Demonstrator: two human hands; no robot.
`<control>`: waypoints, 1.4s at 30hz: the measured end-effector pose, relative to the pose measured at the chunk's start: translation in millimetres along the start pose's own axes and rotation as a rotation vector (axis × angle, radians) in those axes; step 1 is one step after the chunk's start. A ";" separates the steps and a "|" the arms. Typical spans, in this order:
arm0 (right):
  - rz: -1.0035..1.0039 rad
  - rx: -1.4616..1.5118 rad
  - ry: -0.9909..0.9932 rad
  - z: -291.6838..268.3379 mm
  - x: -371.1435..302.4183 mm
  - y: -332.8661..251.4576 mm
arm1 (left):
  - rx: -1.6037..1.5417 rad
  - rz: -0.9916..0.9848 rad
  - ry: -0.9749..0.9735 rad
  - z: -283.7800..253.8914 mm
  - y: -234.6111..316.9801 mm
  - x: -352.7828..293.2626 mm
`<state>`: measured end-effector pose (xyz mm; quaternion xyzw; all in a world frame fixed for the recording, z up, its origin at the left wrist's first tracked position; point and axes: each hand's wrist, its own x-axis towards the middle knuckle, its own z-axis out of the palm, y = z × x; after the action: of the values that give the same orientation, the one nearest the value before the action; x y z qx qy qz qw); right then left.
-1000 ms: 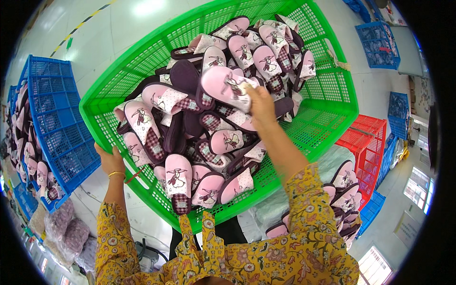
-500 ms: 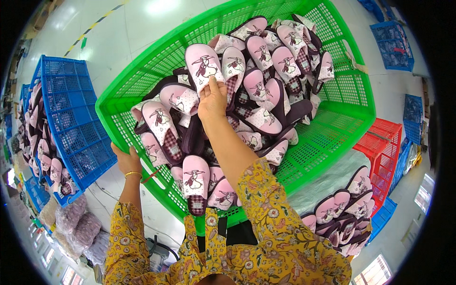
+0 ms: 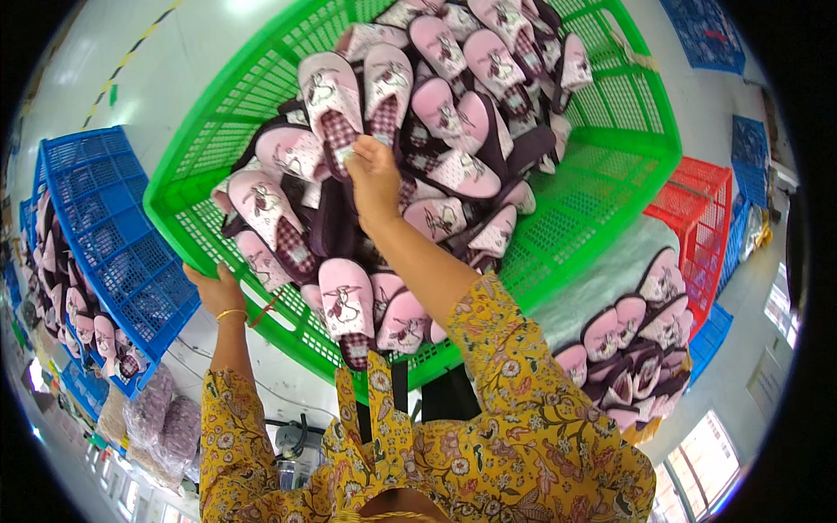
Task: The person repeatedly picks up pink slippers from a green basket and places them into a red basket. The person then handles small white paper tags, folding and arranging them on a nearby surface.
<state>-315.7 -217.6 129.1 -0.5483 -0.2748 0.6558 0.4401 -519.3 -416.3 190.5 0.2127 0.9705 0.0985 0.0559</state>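
Observation:
A green plastic basket (image 3: 602,235) in front of me holds many pink-and-white slippers with dark soles and checked insoles. My right hand (image 3: 375,179) is closed on the heel part of one slipper (image 3: 330,87), its fingertips at the checked insole. Toe pointing away from me, that slipper lies side by side with a similar slipper (image 3: 386,78). At the basket's near left side my left hand (image 3: 220,289) grips the rim, its fingers partly hidden. Close to me in the basket, another slipper (image 3: 345,301) rests toe up against the pile.
On the left stands a blue crate (image 3: 113,227), with more slippers (image 3: 74,305) beside it. Stuffed plastic bags (image 3: 161,410) lie below. To the right are a slipper heap (image 3: 632,349), a red crate (image 3: 697,218) and further blue crates (image 3: 706,35).
My right hand has shifted from the slipper's upper edge to its heel part, and the checked insole now shows. My left hand stays on the rim. The whole view has shifted slightly.

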 end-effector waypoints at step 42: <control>-0.763 -1.721 -0.219 -198.3 77.3 -71.8 | -0.007 0.011 -0.008 3.9 0.1 5.0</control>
<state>-106.1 -140.8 103.6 -0.4931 -0.8645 0.0880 0.0413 -523.2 -413.4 186.4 0.2181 0.9688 0.1013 0.0602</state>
